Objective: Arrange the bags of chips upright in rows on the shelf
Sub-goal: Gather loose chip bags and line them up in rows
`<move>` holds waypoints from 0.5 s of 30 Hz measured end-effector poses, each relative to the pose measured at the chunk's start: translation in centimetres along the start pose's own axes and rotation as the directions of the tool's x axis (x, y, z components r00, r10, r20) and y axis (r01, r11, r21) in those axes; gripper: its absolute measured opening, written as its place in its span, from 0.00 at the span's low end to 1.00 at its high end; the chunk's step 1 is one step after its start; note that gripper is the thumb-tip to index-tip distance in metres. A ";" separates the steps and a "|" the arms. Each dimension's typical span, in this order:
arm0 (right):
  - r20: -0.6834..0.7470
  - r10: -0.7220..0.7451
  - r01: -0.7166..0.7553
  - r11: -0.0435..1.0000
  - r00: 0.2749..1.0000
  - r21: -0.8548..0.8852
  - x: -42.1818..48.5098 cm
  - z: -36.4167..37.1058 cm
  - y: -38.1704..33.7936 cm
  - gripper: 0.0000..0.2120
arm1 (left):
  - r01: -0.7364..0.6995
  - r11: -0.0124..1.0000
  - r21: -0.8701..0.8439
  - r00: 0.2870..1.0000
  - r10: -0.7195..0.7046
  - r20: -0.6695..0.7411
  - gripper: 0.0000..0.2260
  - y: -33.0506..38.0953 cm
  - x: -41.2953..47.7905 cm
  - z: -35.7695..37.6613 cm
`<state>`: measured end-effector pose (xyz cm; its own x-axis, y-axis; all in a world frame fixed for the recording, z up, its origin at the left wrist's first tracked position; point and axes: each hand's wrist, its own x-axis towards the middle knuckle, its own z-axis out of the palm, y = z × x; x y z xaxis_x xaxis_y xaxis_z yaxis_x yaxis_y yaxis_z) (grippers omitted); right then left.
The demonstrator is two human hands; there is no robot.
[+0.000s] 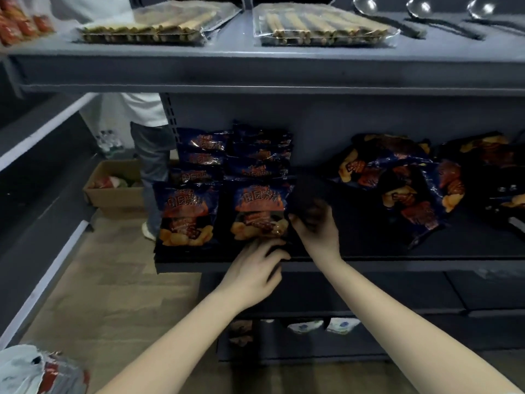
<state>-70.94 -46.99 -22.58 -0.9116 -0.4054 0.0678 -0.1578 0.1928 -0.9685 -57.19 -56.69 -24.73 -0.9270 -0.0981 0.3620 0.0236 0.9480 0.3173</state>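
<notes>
Counting on the middle shelf (pixel 369 264) from the head view: two upright rows of chip bags at its left end. Left row (pixel 186 214) showing four bags front to back, right row (pixel 260 211) about four, tops of the rear ones overlapping. Just right of the second row, one dark bag (pixel 305 191), print side hidden, held upright in the right grip (pixel 316 231), thumb and fingers curled round its lower part. Left grip (pixel 252 268) at the shelf's front edge, fingers bent, tips at the bottom edge of the right row's front bag; pinching or only touching, cannot tell. Further right, a loose heap (pixel 397 177) of bags lying flat and overlapping, number unclear, reaching toward the right border. Between dark bag and heap, a bare dark strip of shelf. Front bags of both rows close to the front lip. Above, upper shelf (pixel 227 66) carrying two clear packs of sticks (pixel 147 27) and three ladles (pixel 366 7). On the floor to the left, one cardboard box (pixel 113 191).
</notes>
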 end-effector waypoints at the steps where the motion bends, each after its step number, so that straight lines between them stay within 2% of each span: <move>1: -0.041 -0.003 0.004 1.000 0.999 0.014 -0.1 -0.5 0.0 0.27 | -0.024 0.999 -0.031 1.000 0.025 0.004 0.12 0.2 0.7 0.2; 6: -0.225 -0.046 0.045 0.999 0.973 -0.011 -1.1 -5.5 1.3 0.21 | -0.096 0.978 -0.187 0.995 0.098 -0.001 0.11 3.2 4.8 3.0; 10: -0.339 -0.060 0.042 0.997 0.939 -0.058 0.0 -11.5 2.1 0.18 | -0.114 0.968 -0.223 0.993 0.111 -0.024 0.10 5.9 9.1 5.1; 15: -0.430 -0.088 0.036 0.991 0.899 -0.128 1.8 -18.4 3.3 0.17 | -0.041 0.967 -0.252 0.999 0.041 -0.006 0.16 9.7 15.5 7.4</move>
<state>-80.09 -30.64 -21.27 -0.9683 0.0028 0.2496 -0.2380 0.2910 -0.9266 -74.05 -46.82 -22.52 -0.9228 -0.0612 0.3803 0.1552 0.8445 0.5125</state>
